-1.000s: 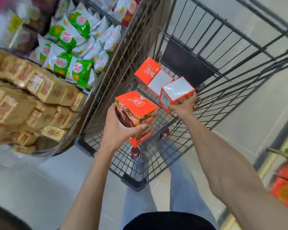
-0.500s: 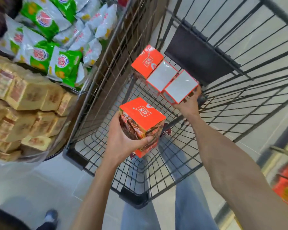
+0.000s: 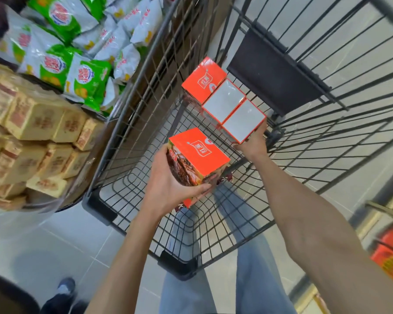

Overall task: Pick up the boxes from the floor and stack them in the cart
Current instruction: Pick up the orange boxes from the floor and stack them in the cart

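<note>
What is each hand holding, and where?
Left hand: orange-topped cardboard box, gripped round its near side. Right hand: white-topped orange cardboard box, held at its near end.

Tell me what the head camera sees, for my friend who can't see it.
A person's right hand holds a white-topped box next to two other boxes in a black wire cart, while the left hand holds an orange box over it.

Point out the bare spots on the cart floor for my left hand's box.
Free: the cart floor's near-left mesh, bordered by the left wall, the near rim and the box row; also the mesh beneath the left hand and its orange box. Crowded: the far strip by the black panel, where the right hand holds the end box.
</note>
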Available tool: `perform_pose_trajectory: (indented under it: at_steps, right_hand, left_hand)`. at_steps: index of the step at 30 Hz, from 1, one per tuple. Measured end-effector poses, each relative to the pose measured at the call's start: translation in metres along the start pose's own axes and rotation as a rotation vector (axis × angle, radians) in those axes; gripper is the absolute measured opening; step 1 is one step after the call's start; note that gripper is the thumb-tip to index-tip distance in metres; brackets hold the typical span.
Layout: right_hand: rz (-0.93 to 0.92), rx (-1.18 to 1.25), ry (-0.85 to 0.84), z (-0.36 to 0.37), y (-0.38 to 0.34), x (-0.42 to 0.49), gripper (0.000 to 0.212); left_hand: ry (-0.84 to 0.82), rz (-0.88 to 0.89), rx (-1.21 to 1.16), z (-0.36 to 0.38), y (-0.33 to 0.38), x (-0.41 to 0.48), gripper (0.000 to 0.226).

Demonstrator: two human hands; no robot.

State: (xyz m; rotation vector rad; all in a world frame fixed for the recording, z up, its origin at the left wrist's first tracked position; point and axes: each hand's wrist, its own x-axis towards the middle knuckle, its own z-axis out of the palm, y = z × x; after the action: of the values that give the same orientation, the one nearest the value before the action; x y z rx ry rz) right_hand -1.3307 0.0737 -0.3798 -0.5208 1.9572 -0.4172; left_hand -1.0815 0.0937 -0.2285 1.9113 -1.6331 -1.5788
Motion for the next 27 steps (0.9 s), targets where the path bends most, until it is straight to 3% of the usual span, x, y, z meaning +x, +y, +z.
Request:
perform_pose_trajectory:
  at_steps: [4,7,9,11,15,19,20,23,27]
  right_hand:
    - [0.051,0.057,-0.033,-0.012,-0.014,-0.018,0.101]
    - [0.137,0.041,0.058,-0.022,-0.029,-0.037,0.1]
    - [0.09,0.041,0.087,-0.031,-0.042,-0.051,0.083]
    - [0.021,0.025,0.016,-0.038,-0.054,-0.077,0.068]
    - [-0.039,0.019,-0.282,-0.048,-0.079,-0.122,0.068]
    - [-0.093,0.026,-0.498,-0.06,-0.099,-0.158,0.022]
    - [-0.106,-0.001,-0.543,-0.059,-0.098,-0.161,0.025]
    - [-0.122,-0.042,-0.598,-0.056,-0.111,-0.176,0.067]
    - [-0.107,-0.097,-0.62,-0.055,-0.124,-0.181,0.063]
  left_hand:
    - [-0.013,0.037,0.029,0.0,0.006,-0.002,0.118]
    - [-0.013,0.058,0.064,-0.002,0.011,-0.002,0.114]
    - [-0.008,0.069,0.089,-0.004,0.016,-0.004,0.117]
    - [-0.008,0.083,0.115,-0.006,0.021,-0.01,0.121]
    - [-0.018,0.084,0.173,-0.01,0.035,-0.016,0.129]
    - [-0.058,0.169,0.203,-0.013,0.054,-0.02,0.124]
    - [-0.057,0.187,0.205,-0.014,0.056,-0.021,0.122]
    - [-0.059,0.233,0.257,-0.018,0.062,-0.024,0.125]
    - [-0.103,0.244,0.302,-0.029,0.061,-0.019,0.134]
